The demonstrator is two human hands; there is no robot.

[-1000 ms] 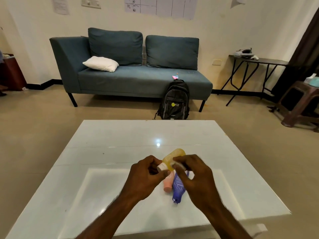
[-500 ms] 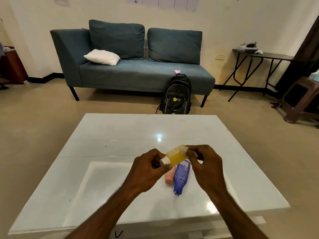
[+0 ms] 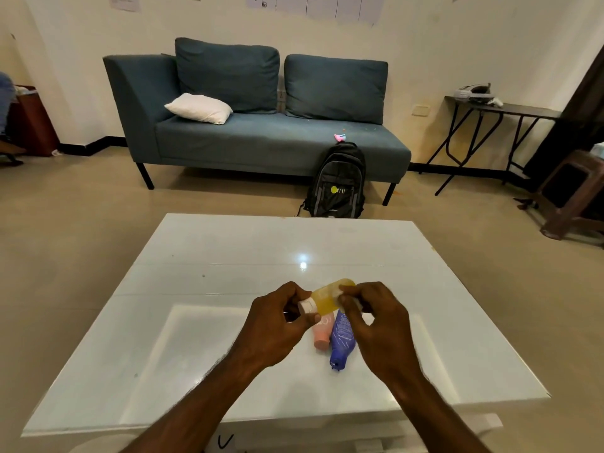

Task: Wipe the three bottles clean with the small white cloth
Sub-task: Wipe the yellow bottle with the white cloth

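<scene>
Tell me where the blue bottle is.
Head view: the blue bottle lies on the white table, just right of the pink bottle, partly under the right hand.

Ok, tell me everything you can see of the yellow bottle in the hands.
The yellow bottle is small, translucent and plastic-looking, amber-yellow with a white cap. It is held above the white table, tilted, cap end lower and to the left, rounded base up to the right. The left hand grips the cap end; the right hand pinches the body.
</scene>
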